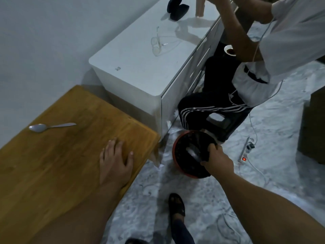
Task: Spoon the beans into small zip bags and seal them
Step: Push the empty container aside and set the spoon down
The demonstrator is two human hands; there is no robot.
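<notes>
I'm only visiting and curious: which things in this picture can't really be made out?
All in the head view:
- Red bowl: its filling is too dark to name, and the right hand gripping the rim covers part of it.
- Pale shiny thing inside the bowl: blurred, so I cannot tell whether it is a zip bag.
- Second person: their hands are cut off by the top edge.
- White cup: half hidden behind that person's forearm.

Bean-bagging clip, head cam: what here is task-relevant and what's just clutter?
Job: spoon on the wooden table; red-rimmed bowl with dark contents, gripped by the right hand; left hand resting flat on the table.
Lying about: eyeglasses and dark case on the white cabinet; power strip on the floor.
</notes>
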